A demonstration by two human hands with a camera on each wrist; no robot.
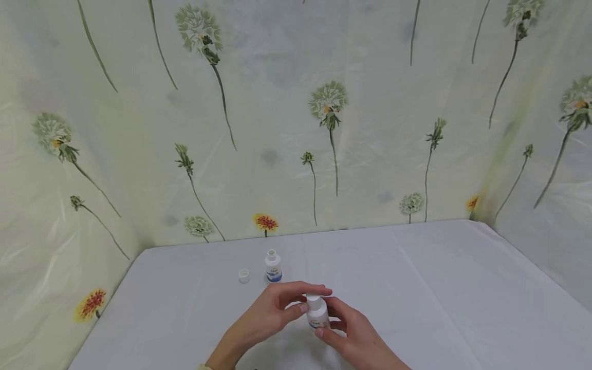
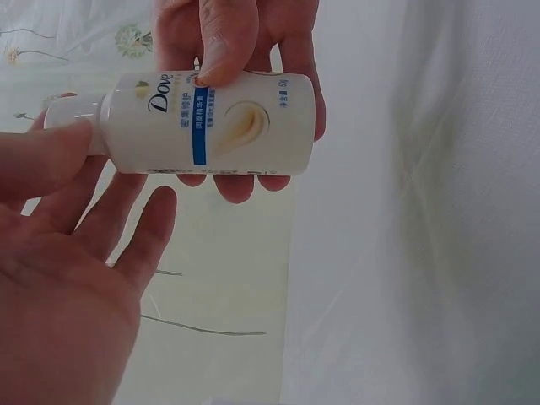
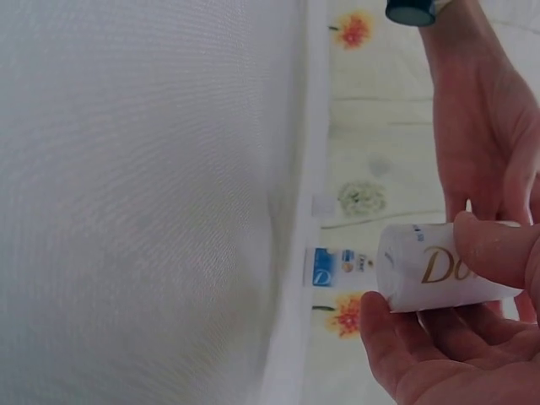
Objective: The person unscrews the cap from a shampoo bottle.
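Observation:
A small white Dove bottle [image 1: 318,318] is held above the table between both hands. My right hand [image 1: 358,334] grips its body, thumb on the near side and fingers behind. In the left wrist view the label [image 2: 228,126] shows a blue stripe and a cream swirl. My left hand [image 1: 265,313] pinches the bottle's white cap [image 2: 76,114] between thumb and fingers; the other fingers are spread. The cap sits on the bottle's neck. Farther back stands a second white bottle [image 1: 274,270] with a blue label and an uncovered neck.
A loose white cap [image 1: 244,276] lies left of the second bottle. A white cloth covers the table [image 1: 416,288]. Behind it and at both sides hangs a curtain [image 1: 277,118] printed with dandelions. A band with a dark round piece [image 3: 412,12] is on the left wrist.

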